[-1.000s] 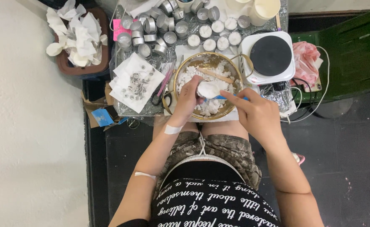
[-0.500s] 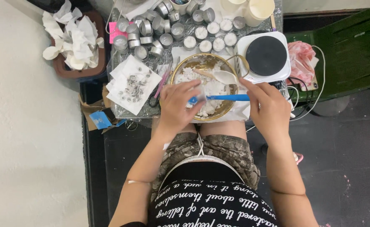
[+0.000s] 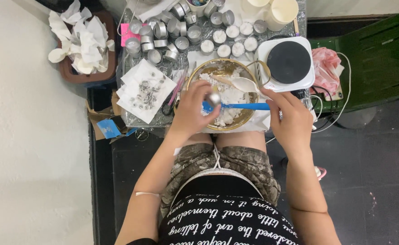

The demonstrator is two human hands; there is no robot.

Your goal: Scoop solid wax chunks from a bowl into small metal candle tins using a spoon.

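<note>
Bowl [image 3: 247, 119], gold-rimmed, heaped with white waxy chunks [image 3: 229, 97], set at the near edge of the small table [image 3: 199, 20] and directly above the knees, within short reach of both hands. Left hand [image 3: 191, 109] at the bowl's left rim, fingers curled round a small silver tin cup [image 3: 214, 98], held over the chunks so that spills would likely drop back in. Right hand [image 3: 291, 119] just right of the bowl, fingers pinched on the handle end of a blue tool [image 3: 244, 106] laid across the bowl towards the cup. White spoon [image 3: 244, 83] resting inside, at the far side of the bowl.

Beyond the bowl: rows of small tins [image 3: 181, 31], some already filled white. Right of the bowl, touching close: white hotplate [image 3: 288, 63], leaving scant room on that side. Left of the bowl: paper with wick tabs [image 3: 146, 90]. Crowded on three sides; open room only towards the lap.
</note>
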